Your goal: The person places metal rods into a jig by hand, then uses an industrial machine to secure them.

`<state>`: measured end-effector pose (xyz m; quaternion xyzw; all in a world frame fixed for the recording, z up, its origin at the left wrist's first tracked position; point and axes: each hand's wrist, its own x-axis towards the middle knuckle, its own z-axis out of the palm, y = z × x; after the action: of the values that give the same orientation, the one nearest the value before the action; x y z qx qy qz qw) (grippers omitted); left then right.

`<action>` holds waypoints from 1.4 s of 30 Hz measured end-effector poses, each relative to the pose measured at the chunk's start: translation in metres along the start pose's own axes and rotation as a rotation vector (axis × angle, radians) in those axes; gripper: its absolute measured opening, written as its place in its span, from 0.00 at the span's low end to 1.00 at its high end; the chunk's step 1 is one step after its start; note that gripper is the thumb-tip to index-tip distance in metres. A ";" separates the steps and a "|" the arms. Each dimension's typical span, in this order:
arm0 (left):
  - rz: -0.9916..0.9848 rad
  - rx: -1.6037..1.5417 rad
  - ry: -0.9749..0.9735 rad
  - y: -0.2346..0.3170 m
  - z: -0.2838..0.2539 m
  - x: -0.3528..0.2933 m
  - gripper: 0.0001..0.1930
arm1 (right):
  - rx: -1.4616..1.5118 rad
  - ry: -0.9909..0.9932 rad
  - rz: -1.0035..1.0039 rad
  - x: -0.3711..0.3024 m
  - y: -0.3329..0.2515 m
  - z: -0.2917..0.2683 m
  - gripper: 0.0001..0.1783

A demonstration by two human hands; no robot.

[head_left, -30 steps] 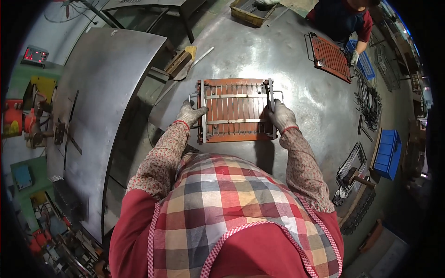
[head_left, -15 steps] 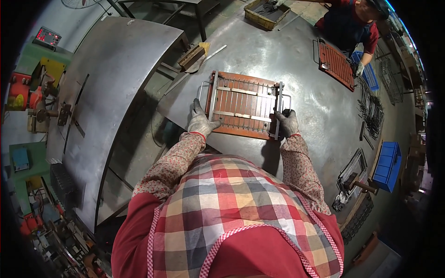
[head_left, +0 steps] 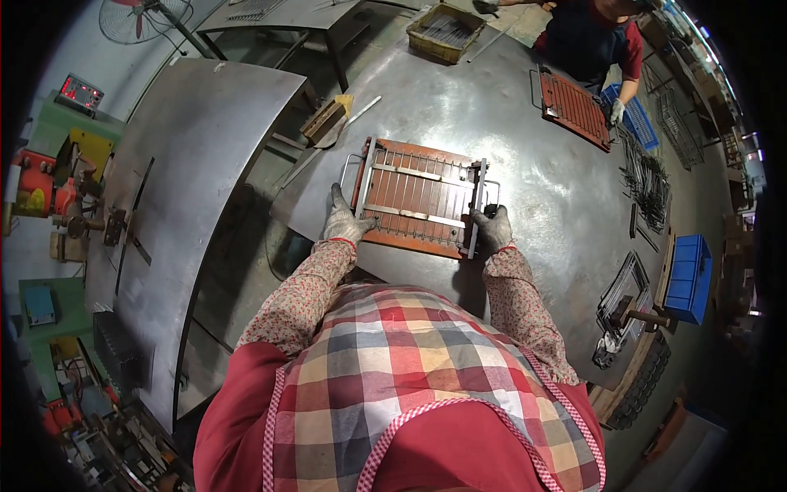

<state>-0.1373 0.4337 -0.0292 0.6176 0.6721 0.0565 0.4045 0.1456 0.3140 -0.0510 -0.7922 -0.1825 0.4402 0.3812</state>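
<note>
A reddish-brown jig board lies on the metal table in front of me, slightly tilted in the view. Thin parallel metal wires run lengthwise over it, crossed by two flat metal strips. Metal bars line its left and right sides, and a bent wire handle stands out at each side. My gloved left hand grips the board's near left corner. At the near right corner, my gloved right hand holds the board by the side bar, its fingertips partly hidden.
Across the table a co-worker's gloved hand is beside a similar board. A yellowish tray of rods stands at the far edge. Loose wire parts and a blue bin are at right; another metal table stands left.
The whole view has shifted, so the table and its things appear farther left and slightly lower. Both my hands keep their hold on the board.
</note>
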 end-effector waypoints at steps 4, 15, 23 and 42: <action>0.013 0.026 0.020 -0.006 0.004 0.006 0.61 | -0.088 0.019 -0.028 0.008 0.008 -0.001 0.30; -0.033 0.262 0.110 0.055 -0.007 0.055 0.54 | -0.200 0.002 -0.071 0.021 0.020 -0.006 0.35; -0.025 0.283 0.112 0.051 0.002 0.067 0.58 | -0.191 -0.001 -0.046 0.026 0.023 -0.006 0.36; 0.328 0.598 -0.005 0.077 -0.009 0.085 0.51 | -0.173 -0.036 -0.034 0.019 0.012 -0.008 0.35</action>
<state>-0.0750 0.5298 -0.0193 0.8088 0.5498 -0.0801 0.1928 0.1619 0.3144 -0.0680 -0.8111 -0.2402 0.4302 0.3153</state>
